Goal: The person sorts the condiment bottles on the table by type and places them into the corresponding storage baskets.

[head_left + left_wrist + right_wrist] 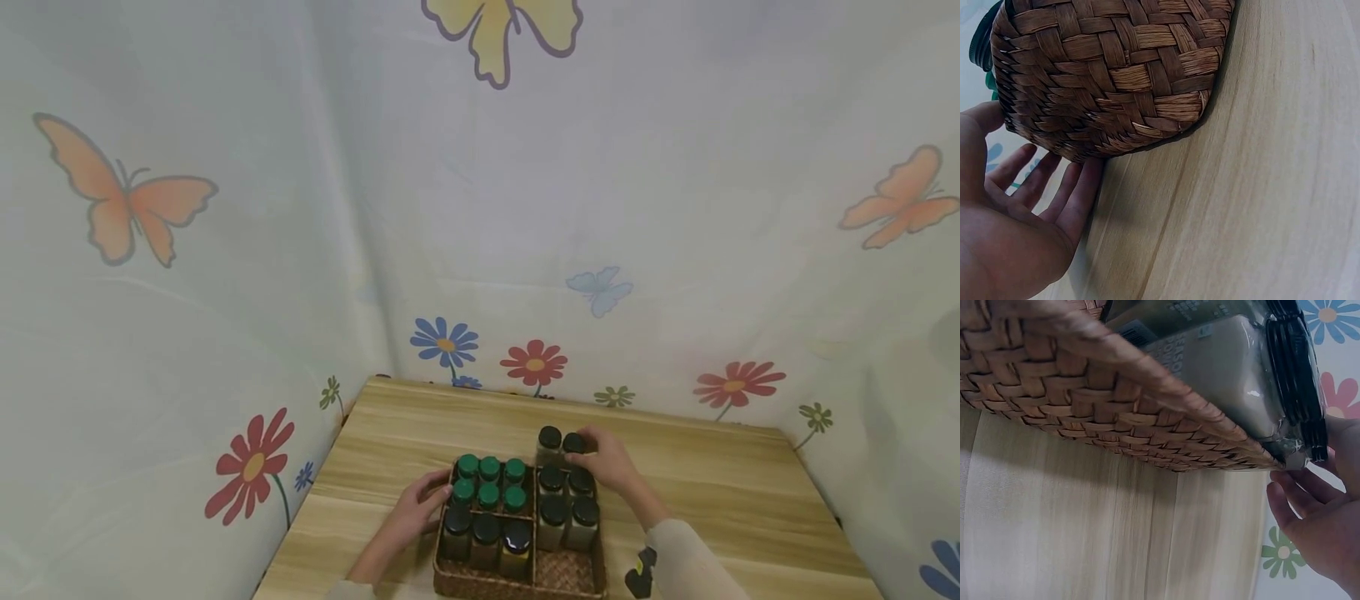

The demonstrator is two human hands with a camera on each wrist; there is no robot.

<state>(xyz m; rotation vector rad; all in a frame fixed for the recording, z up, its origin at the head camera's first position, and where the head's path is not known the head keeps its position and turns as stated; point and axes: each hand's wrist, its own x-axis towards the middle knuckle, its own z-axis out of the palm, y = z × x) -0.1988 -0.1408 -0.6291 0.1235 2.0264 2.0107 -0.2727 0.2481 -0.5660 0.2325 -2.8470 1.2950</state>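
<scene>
A woven basket (480, 581) with dividers stands on the table. Its left side bears several green-capped jars (489, 496) behind a row of three black-capped jars (486, 533). Several more black-capped spice jars (552, 521) fill part of the right compartment. My left hand (408, 512) touches the basket's left side; in the left wrist view its fingers (1079, 200) lie fairly straight against the weave. At the back right, my right hand (607, 460) pinches a black-capped jar (574, 442) by the cap. Another black-capped jar (550, 442) is beside it.
The basket's front right part shows bare woven bottom (564, 572). A small black object with a yellow mark (640, 573) lies right of the basket, near my right sleeve (686, 558). A flower-and-butterfly curtain (480, 208) hangs around the wooden table (720, 500).
</scene>
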